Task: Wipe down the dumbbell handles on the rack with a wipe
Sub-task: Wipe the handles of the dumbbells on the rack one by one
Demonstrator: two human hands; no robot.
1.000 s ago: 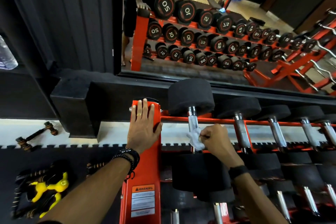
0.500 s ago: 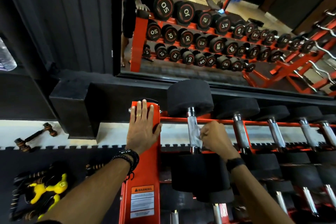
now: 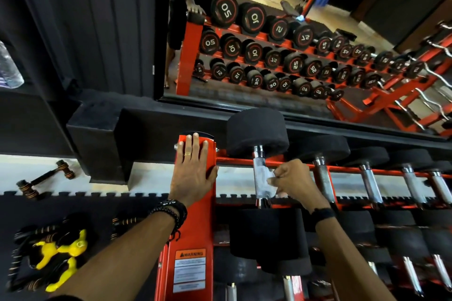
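On the top tier of the orange rack point(image 3: 244, 160), the right hand point(image 3: 292, 181) pinches a crumpled white wipe point(image 3: 266, 178) against the knurled chrome dumbbell handle point(image 3: 261, 176); left hand point(image 3: 193, 171) lies flat, fingers straight, on the rack's smooth upright post point(image 3: 197, 222).

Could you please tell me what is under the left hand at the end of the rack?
The left hand rests flat on the top of the rack's orange end post. A warning label shows lower down; the post surface beneath the palm is covered.
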